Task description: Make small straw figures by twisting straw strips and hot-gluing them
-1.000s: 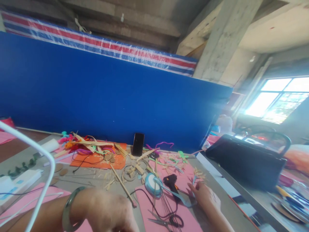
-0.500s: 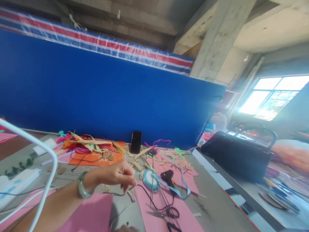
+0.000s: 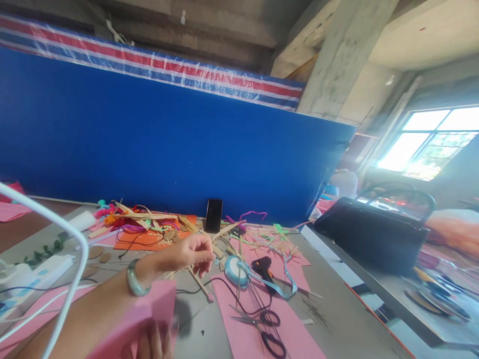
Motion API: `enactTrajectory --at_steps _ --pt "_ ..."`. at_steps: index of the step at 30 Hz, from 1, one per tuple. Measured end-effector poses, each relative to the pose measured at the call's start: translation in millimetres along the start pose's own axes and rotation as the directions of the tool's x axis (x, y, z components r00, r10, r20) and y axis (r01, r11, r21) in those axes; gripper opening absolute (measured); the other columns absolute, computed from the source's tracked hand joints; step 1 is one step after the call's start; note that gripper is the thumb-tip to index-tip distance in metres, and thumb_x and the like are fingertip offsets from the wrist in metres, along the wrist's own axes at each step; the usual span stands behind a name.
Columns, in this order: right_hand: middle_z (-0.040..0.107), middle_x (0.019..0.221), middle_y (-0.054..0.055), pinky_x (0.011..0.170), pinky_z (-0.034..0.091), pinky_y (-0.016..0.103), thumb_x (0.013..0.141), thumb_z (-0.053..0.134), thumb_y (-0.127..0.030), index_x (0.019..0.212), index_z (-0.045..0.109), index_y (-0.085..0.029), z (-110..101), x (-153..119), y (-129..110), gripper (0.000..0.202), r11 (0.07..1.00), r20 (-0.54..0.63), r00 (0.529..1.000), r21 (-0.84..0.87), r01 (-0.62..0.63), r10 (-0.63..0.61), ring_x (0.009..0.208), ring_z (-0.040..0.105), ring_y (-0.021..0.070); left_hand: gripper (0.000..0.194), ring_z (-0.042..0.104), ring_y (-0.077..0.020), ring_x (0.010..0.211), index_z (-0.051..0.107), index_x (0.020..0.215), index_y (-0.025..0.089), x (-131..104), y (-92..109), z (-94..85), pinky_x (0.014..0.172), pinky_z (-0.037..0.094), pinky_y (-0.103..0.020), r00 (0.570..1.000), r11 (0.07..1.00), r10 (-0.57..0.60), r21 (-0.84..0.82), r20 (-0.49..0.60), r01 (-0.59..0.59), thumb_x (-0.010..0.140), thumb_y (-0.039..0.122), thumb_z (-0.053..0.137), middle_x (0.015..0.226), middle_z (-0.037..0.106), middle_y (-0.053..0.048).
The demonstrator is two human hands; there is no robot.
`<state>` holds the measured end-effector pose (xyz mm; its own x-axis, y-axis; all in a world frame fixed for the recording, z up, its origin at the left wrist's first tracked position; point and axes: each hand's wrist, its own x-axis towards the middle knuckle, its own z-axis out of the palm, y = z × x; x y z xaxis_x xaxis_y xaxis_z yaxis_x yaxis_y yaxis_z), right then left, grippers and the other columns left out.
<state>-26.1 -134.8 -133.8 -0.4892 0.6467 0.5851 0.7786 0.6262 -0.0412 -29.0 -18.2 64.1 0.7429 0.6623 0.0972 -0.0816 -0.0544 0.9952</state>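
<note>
Held left hand (image 3: pixel 196 253) raised with fingers curled narrow, any grip indiscernible, and blurred right hand (image 3: pixel 154 344), likewise unclear, low at pink paper (image 3: pixel 164 299) on near side of bench (image 3: pixel 213 340), probably best pressed lightly and flat.

A gray table (image 3: pixel 340 311) carries pink paper sheets (image 3: pixel 245 341), an orange sheet (image 3: pixel 134 243), a white power strip (image 3: pixel 47 276), brown discs (image 3: pixel 96 252) and an upright black phone (image 3: pixel 213 216).

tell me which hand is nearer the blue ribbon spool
Left. The left hand is just left of the blue ribbon spool; the right hand is farther off, over a pink sheet.
</note>
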Motion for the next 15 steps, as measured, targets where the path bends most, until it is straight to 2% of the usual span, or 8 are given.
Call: enactTrajectory --at_steps 2,6,9,12,15 --pt "0.071 0.118 0.012 0.082 0.053 0.066 0.086 0.063 -0.028 0.127 0.060 -0.030 7.0 7.2 -3.2 0.042 1.000 0.032 0.999 0.003 0.003 -0.003 0.104 0.067 0.0415 0.024 0.057 -0.0098 0.048 0.053 0.071 0.017 3.1 -0.5 3.9 0.045 0.039 -0.021 0.999 1.000 -0.023 -0.005 -0.044 0.023 0.079 0.032 0.070 0.061 0.066 -0.002" --pt "0.067 0.126 0.016 0.091 0.046 0.070 0.084 0.063 -0.027 0.128 0.061 -0.025 2.0 4.0 7.1 0.043 0.999 0.103 0.994 0.025 -0.048 0.045 0.112 0.062 0.0442 0.016 0.059 -0.0113 0.048 0.056 0.066 0.015 0.9 2.0 12.9 0.046 0.042 -0.022 0.985 0.988 -0.103 0.098 -0.137 0.117 0.069 0.022 0.071 0.058 0.066 -0.001" --pt "0.066 0.125 0.017 0.091 0.045 0.069 0.085 0.063 -0.029 0.127 0.061 -0.022 -2.2 -7.7 20.1 0.043 0.999 0.148 0.988 0.041 0.035 -0.041 0.113 0.061 0.0433 0.013 0.058 -0.0126 0.048 0.058 0.064 0.016 -11.6 1.6 19.1 0.046 0.041 -0.022 0.966 0.937 -0.175 0.268 -0.190 0.223 0.064 0.019 0.070 0.052 0.062 0.003" --pt "0.066 0.126 0.020 0.085 0.051 0.062 0.089 0.059 -0.034 0.128 0.058 -0.020 -5.9 -15.9 31.1 0.042 0.983 0.179 0.967 0.058 0.176 -0.184 0.113 0.062 0.0412 0.020 0.057 -0.0130 0.052 0.056 0.062 0.017 -28.1 -5.1 21.7 0.046 0.037 -0.022 0.970 0.824 -0.147 0.519 -0.192 0.228 0.064 0.027 0.073 0.056 0.063 0.003" --pt "0.065 0.126 0.019 0.084 0.053 0.060 0.092 0.055 -0.033 0.126 0.057 -0.023 -20.6 -12.1 36.9 0.035 0.985 0.178 0.971 0.088 0.148 -0.161 0.111 0.064 0.0389 0.029 0.054 -0.0132 0.054 0.054 0.053 0.018 -44.6 -17.8 15.6 0.051 0.035 -0.024 0.968 0.597 -0.057 0.768 -0.246 0.231 0.075 0.034 0.065 0.051 0.057 0.003"
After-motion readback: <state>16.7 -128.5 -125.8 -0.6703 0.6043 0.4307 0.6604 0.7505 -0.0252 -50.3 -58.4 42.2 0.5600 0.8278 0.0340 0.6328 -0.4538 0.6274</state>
